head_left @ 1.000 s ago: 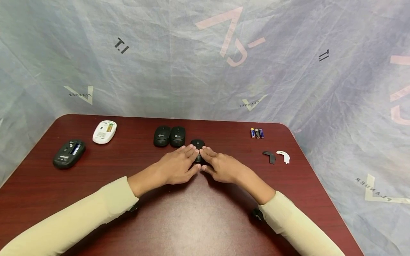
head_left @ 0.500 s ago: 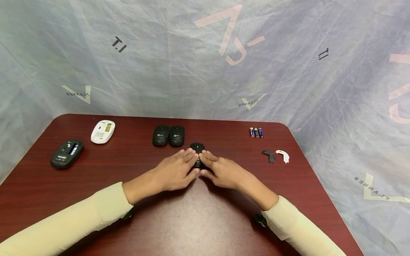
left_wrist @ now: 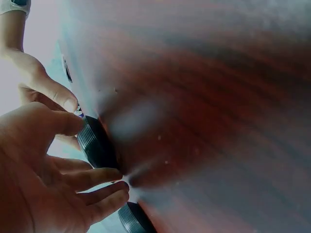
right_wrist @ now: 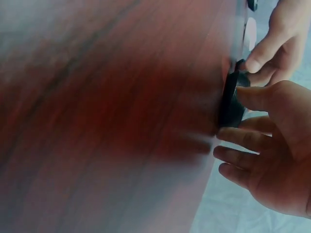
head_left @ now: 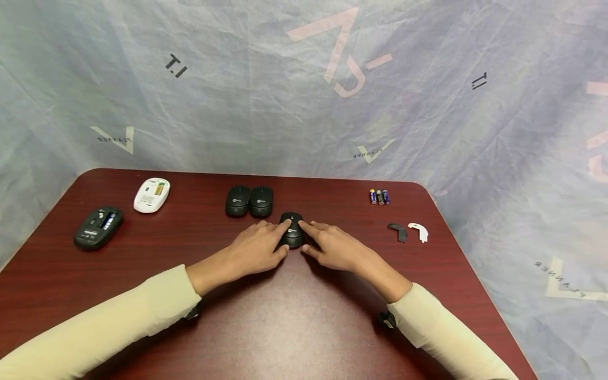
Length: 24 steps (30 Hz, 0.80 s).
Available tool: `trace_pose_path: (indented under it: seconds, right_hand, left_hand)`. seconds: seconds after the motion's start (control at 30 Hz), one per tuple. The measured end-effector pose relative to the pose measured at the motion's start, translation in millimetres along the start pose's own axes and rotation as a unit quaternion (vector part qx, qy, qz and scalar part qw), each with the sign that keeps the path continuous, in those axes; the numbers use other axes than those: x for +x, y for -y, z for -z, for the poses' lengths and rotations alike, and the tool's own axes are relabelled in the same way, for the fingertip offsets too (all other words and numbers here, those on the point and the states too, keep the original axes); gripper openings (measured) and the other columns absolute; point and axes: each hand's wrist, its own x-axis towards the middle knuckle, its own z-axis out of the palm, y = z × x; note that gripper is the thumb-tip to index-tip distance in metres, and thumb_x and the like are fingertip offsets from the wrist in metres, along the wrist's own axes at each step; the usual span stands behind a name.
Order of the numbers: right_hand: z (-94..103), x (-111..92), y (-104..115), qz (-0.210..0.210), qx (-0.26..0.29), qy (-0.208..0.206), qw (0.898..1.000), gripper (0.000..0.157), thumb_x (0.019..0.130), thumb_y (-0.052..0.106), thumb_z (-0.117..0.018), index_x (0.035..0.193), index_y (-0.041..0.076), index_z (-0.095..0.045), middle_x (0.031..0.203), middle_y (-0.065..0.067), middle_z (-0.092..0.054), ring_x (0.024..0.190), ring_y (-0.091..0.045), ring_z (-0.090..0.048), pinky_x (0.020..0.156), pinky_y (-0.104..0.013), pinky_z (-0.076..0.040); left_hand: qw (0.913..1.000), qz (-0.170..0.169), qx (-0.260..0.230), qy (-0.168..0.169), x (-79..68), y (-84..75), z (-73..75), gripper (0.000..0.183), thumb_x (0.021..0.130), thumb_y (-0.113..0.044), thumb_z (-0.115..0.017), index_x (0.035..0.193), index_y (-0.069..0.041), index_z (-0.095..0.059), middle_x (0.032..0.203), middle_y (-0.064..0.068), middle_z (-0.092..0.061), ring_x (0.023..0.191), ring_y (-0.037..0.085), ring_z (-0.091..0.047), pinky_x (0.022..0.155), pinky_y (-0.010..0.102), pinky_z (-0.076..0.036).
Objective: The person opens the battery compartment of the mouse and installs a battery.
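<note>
A black computer mouse (head_left: 292, 231) lies buttons-up on the table, between the two hands in the head view. At its left side, my left hand (head_left: 254, 248) has the index fingertip on the front edge and the thumb near the rear corner. Mirroring it on the right, my right hand (head_left: 339, 247) rests its index finger at the mouse's front edge, thumb by the rear. Both hands' fingers are extended rather than curled around it. In the left wrist view the mouse's dark side (left_wrist: 96, 143) shows beyond the thumb; the right wrist view shows its dark edge (right_wrist: 232, 102).
Two black mice (head_left: 249, 201) stand side by side behind. An upturned white mouse (head_left: 152, 195) and an upturned black mouse (head_left: 98, 228) lie at left with battery bays uncovered. At right are several batteries (head_left: 379, 197), a black cover (head_left: 399, 232) and a white cover (head_left: 420, 232).
The middle mouse came slightly toward the person, with both hands, in the first half second. Since then the fingers have spread off its top to its sides, uncovering its logo.
</note>
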Motion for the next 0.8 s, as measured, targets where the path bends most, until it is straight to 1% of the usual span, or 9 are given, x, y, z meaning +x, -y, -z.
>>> trace_pose_path:
  seconds: [0.13,0.27,0.37,0.43,0.5,0.53,0.57,0.6,0.8]
  right_hand:
    - [-1.4,4,1,0.017,0.013,0.001,1.000,0.069,0.115,0.024,-0.068,0.173,-0.001,-0.040,0.167,-0.034,-0.053,0.158,-0.043,-0.055,0.131,-0.057,-0.050]
    - [-2.4,6,3,0.041,0.019,-0.026,0.999,0.065,0.112,0.011,-0.070,0.168,-0.006,-0.045,0.160,-0.034,-0.060,0.150,-0.043,-0.063,0.125,-0.056,-0.056]
    - [-11.8,12,-6,0.068,0.029,-0.053,0.996,0.062,0.109,0.008,-0.071,0.164,-0.009,-0.049,0.154,-0.032,-0.067,0.143,-0.040,-0.069,0.119,-0.052,-0.061]
    - [-12.9,13,-5,0.075,0.037,-0.062,0.995,0.061,0.106,0.005,-0.074,0.161,-0.011,-0.052,0.149,-0.031,-0.070,0.138,-0.040,-0.072,0.115,-0.052,-0.063]
    - [-13.6,14,-4,0.069,0.041,-0.066,0.995,0.061,0.104,0.003,-0.076,0.159,-0.011,-0.054,0.146,-0.031,-0.072,0.136,-0.040,-0.073,0.113,-0.050,-0.064]
    - [-13.9,14,-4,0.065,0.042,-0.066,0.995,0.061,0.104,0.002,-0.076,0.159,-0.011,-0.055,0.145,-0.030,-0.073,0.135,-0.039,-0.073,0.113,-0.050,-0.064]
    - [-6.4,10,7,0.050,0.045,-0.063,0.996,0.061,0.100,-0.003,-0.077,0.157,-0.013,-0.057,0.144,-0.032,-0.073,0.135,-0.042,-0.073,0.113,-0.053,-0.064]
    - [-6.4,10,8,0.043,0.046,-0.064,0.996,0.061,0.100,-0.003,-0.078,0.157,-0.012,-0.057,0.145,-0.031,-0.073,0.136,-0.041,-0.072,0.114,-0.052,-0.064]
    - [-3.6,7,11,0.022,0.055,-0.092,0.994,0.060,0.102,0.006,-0.082,0.157,-0.006,-0.061,0.149,-0.026,-0.072,0.141,-0.037,-0.071,0.118,-0.050,-0.061]
  left_hand:
    - [0.9998,-0.016,-0.005,0.008,4.0,2.6,-1.6,0.069,0.110,-0.025,-0.072,0.168,0.002,-0.047,0.150,0.026,-0.071,0.137,0.044,-0.068,0.115,0.058,-0.060]
    - [0.9979,-0.055,0.003,-0.032,31.0,36.9,-42.6,0.063,0.101,-0.023,-0.084,0.155,-0.007,-0.056,0.122,0.018,-0.080,0.108,0.038,-0.074,0.090,0.052,-0.067]
    - [0.9958,-0.071,0.000,-0.057,40.0,48.9,-55.7,0.055,0.096,-0.023,-0.089,0.141,-0.013,-0.058,0.108,0.012,-0.081,0.096,0.032,-0.073,0.075,0.050,-0.065]
    - [0.9959,-0.072,-0.016,-0.052,31.4,35.9,-37.3,0.052,0.095,-0.018,-0.090,0.136,-0.010,-0.059,0.107,0.014,-0.081,0.097,0.034,-0.075,0.074,0.052,-0.065]
    - [0.9961,-0.069,-0.039,-0.041,20.6,22.0,-16.5,0.048,0.097,-0.014,-0.088,0.135,-0.007,-0.060,0.111,0.017,-0.081,0.101,0.035,-0.077,0.079,0.054,-0.067]
    - [0.9958,-0.067,-0.050,-0.038,17.2,18.6,-10.5,0.047,0.098,-0.012,-0.088,0.135,-0.006,-0.060,0.113,0.017,-0.081,0.103,0.034,-0.078,0.082,0.053,-0.067]
    - [0.9957,-0.061,-0.063,-0.029,14.4,14.6,-4.6,0.046,0.099,-0.010,-0.086,0.136,-0.004,-0.060,0.117,0.019,-0.081,0.107,0.035,-0.078,0.086,0.054,-0.067]
    - [0.9956,-0.053,-0.075,-0.020,11.1,10.6,1.4,0.046,0.100,-0.007,-0.085,0.138,-0.002,-0.061,0.121,0.022,-0.080,0.112,0.036,-0.078,0.093,0.053,-0.068]
    - [0.9952,-0.024,-0.094,-0.005,6.2,5.2,13.4,0.057,0.101,-0.012,-0.086,0.150,-0.002,-0.060,0.140,0.024,-0.075,0.129,0.037,-0.072,0.110,0.054,-0.063]
